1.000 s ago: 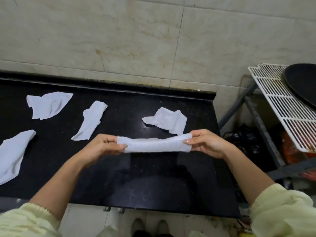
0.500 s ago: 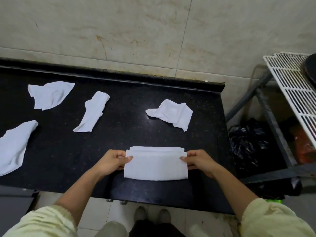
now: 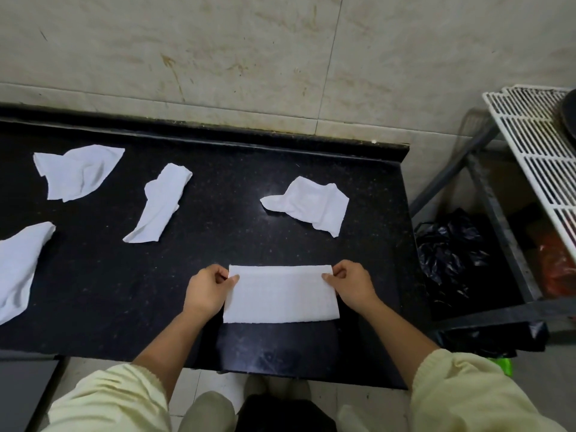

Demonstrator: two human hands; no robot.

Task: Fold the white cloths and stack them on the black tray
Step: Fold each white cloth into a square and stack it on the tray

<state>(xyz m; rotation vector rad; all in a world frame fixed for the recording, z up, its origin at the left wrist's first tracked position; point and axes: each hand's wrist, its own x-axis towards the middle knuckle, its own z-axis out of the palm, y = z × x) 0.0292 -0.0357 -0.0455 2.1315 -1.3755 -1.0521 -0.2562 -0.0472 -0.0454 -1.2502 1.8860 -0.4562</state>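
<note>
A folded white cloth point(image 3: 280, 294) lies flat as a rectangle near the front edge of the black counter point(image 3: 218, 238). My left hand point(image 3: 207, 288) pinches its upper left corner and my right hand point(image 3: 350, 283) pinches its upper right corner. Several crumpled white cloths lie unfolded on the counter: one at the back left point(image 3: 76, 171), one long one point(image 3: 160, 202), one at the back right point(image 3: 311, 204), one at the left edge point(image 3: 18, 266). Only a dark sliver of the black tray point(image 3: 571, 116) shows at the right border, on the wire rack.
A white wire rack point(image 3: 539, 151) on a grey metal frame stands to the right of the counter. Below it sit a black plastic bag point(image 3: 448, 254) and something orange point(image 3: 558, 263). A tiled wall backs the counter.
The cloth was held up in the air as a narrow strip; now it lies flat on the counter, folded into a rectangle. Both hands came down with it, still at its ends.
</note>
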